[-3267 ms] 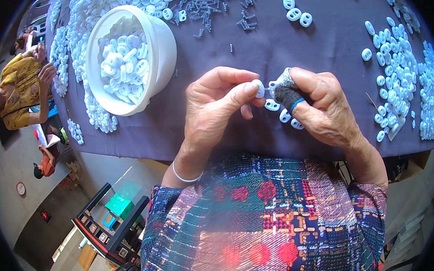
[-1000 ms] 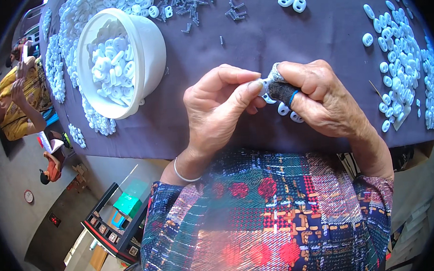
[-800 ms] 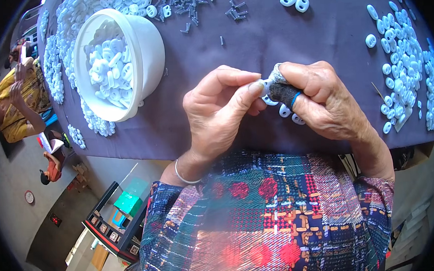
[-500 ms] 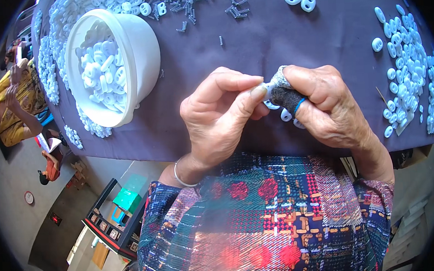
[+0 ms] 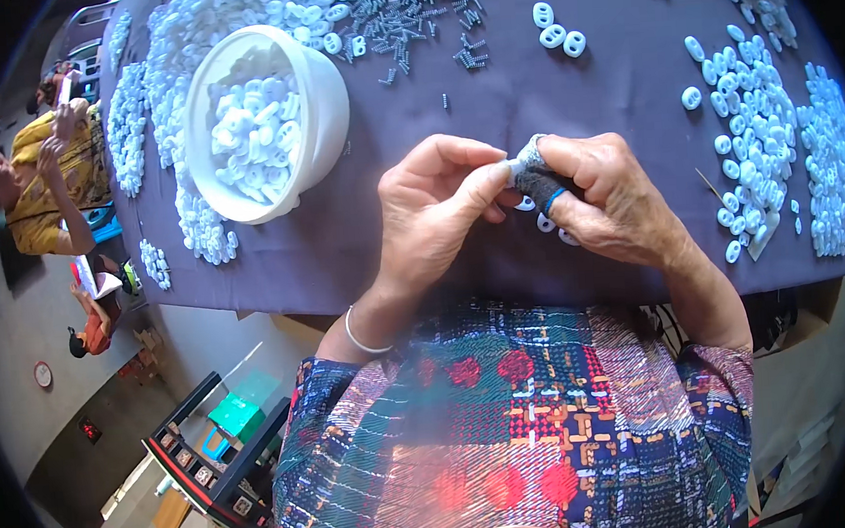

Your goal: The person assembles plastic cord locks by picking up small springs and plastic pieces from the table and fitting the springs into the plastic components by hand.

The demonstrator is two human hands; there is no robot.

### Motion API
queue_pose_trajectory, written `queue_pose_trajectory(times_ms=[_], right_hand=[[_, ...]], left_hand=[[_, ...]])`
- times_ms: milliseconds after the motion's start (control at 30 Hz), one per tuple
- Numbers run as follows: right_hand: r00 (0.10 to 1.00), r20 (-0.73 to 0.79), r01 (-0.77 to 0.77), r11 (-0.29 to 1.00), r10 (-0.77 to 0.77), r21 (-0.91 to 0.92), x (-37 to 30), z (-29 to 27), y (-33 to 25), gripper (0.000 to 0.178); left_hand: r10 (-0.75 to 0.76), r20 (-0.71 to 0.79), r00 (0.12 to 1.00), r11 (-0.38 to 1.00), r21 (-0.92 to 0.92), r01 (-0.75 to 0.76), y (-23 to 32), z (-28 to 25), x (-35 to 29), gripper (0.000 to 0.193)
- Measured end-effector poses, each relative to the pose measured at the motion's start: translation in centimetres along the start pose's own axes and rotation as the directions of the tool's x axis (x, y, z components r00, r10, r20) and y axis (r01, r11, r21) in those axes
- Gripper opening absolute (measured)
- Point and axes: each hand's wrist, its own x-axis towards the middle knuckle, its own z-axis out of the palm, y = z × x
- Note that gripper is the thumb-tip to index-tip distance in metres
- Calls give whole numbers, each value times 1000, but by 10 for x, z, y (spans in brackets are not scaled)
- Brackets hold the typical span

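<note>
My left hand point(image 5: 432, 210) pinches a small white plastic cord lock piece point(image 5: 514, 168) between thumb and forefinger, above the near part of the table. Against the other side of it press the closed fingers of my right hand point(image 5: 621, 194), so both hands meet on it. Grey and black cloth finger covers point(image 5: 537, 181) with a blue edge wrap my right fingers. Much of the piece is hidden by the fingertips. A few white two-holed cord locks point(image 5: 545, 223) lie on the table just beneath my right hand.
A white tub point(image 5: 325, 125) full of white pieces stands at left, beside a large heap point(image 5: 166, 96). Small metal springs point(image 5: 398, 23) lie at the far side, with one loose spring point(image 5: 445, 100) nearer. More cord locks point(image 5: 749, 138) spread at right. People sit beyond the table's left edge.
The whole view has shifted slightly, so the tub sits further right and more of the table's far side shows. Both hands stay together on the white piece.
</note>
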Motion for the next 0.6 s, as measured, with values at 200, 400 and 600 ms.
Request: queue_pose_trajectory(times_ms=[200, 400, 600], right_hand=[[994, -97, 17, 975, -40, -222, -1, -4, -12, 22], [982, -59, 132, 869, -181, -476, -2, 11, -13, 28], [992, 30, 113, 778, -120, -618, -8, 16, -22, 27]], left_hand=[[-83, 6, 997, 988, -127, 83, 5, 1, -1, 14], [-138, 16, 990, 966, -218, 138, 8, 5, -8, 14], [-108, -22, 994, 964, -248, 99, 1, 9, -22, 9]])
